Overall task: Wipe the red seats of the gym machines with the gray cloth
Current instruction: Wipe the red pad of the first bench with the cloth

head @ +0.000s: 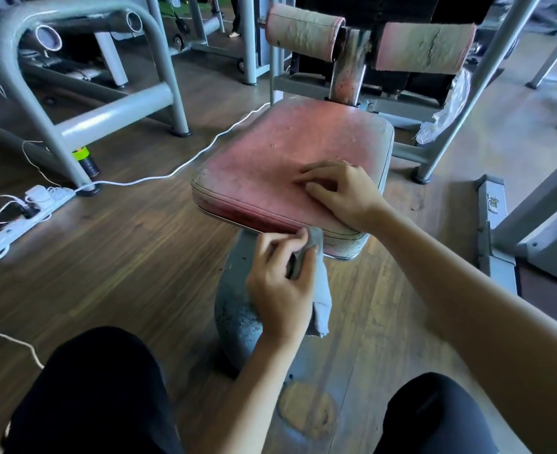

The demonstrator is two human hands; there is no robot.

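Note:
A worn red seat (270,158) sits on a grey pedestal in the middle of the head view. My left hand (278,276) is shut on the gray cloth (319,290), which it presses against the seat's near front edge; the rest of the cloth hangs down below the hand. My right hand (339,191) rests on the seat's near right part, fingers curled with the tips on the surface, nothing held.
Two faded padded rollers (303,31) stand behind the seat on a metal post. A grey tube frame (84,103) is at the left, with a white power strip (25,211) and cable on the wooden floor. Machine legs stand at the right. My knees are at the bottom.

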